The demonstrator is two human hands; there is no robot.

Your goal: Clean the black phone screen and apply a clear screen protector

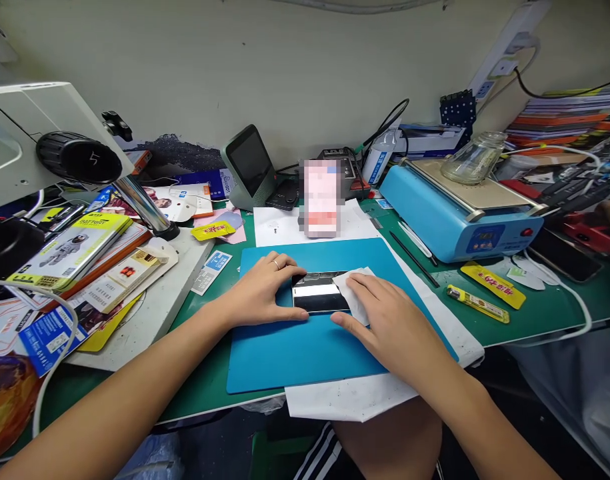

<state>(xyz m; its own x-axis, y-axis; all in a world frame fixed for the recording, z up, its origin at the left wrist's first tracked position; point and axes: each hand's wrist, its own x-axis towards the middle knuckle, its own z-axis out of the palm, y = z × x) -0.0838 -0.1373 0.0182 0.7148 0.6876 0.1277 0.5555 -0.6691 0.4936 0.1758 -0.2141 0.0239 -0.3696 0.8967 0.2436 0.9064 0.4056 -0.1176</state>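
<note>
A dark, glossy phone screen or phone (pixel 317 301) lies lengthwise on a blue mat (pixel 279 360), a bright reflection across it. My left hand (pixel 267 291) grips its left end, thumb along the near edge and fingers at the far edge. Over its right end, my right hand (pixel 377 307) presses a white wipe (pixel 352 297) against the glossy surface. The fingers of that hand are bent over the wipe, with the thumb by the near edge. Part of the right end is hidden under the wipe and hand.
Behind the mat stand a blurred upright phone (pixel 321 200) and a small display (pixel 252 163). A blue heating plate machine (pixel 435 220) carrying a glass jar (pixel 472 160) is at right. Boxes (pixel 69 253) and a microscope stand (pixel 142 203) crowd the left. A black pen-like stick (pixel 415 260) lies right.
</note>
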